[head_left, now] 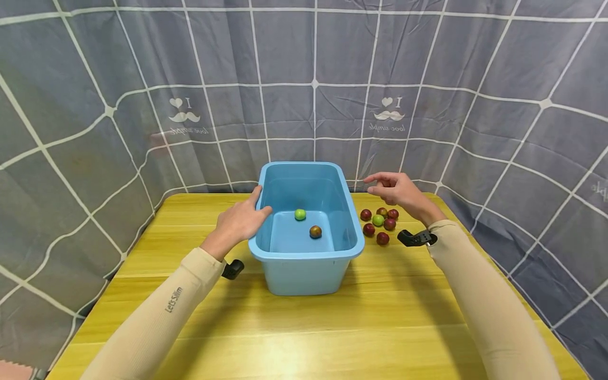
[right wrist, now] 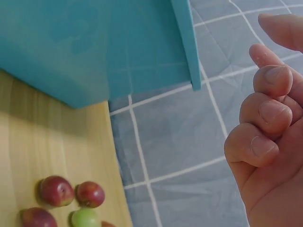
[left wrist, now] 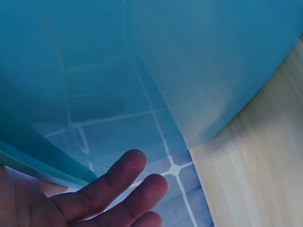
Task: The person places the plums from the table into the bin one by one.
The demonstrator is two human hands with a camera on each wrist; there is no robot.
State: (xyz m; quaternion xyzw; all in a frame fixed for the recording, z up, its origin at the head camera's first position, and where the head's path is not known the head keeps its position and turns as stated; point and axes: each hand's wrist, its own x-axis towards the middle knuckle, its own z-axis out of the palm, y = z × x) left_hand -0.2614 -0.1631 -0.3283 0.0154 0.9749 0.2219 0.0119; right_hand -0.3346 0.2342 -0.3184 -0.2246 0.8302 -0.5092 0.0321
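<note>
A light blue plastic basin (head_left: 304,274) stands on the wooden table. Inside it lie a green plum (head_left: 300,215) and a brownish-red plum (head_left: 315,231), apart from each other. My left hand (head_left: 239,220) rests at the basin's left rim, thumb over the edge; in the left wrist view its fingers (left wrist: 125,170) extend loosely outside the wall. To the right of the basin, my right hand (head_left: 396,190) hovers in the air holding nothing, index finger and thumb apart, the other fingers (right wrist: 265,111) bent. Beneath and beside it sit several dark red plums (head_left: 382,238) with a green plum (head_left: 378,220).
The wooden table (head_left: 294,338) extends in front of the basin and to both sides. A grey curtain (head_left: 285,53) with white grid lines hangs behind and around the table. Each wrist wears a black strap-mounted device (head_left: 417,238).
</note>
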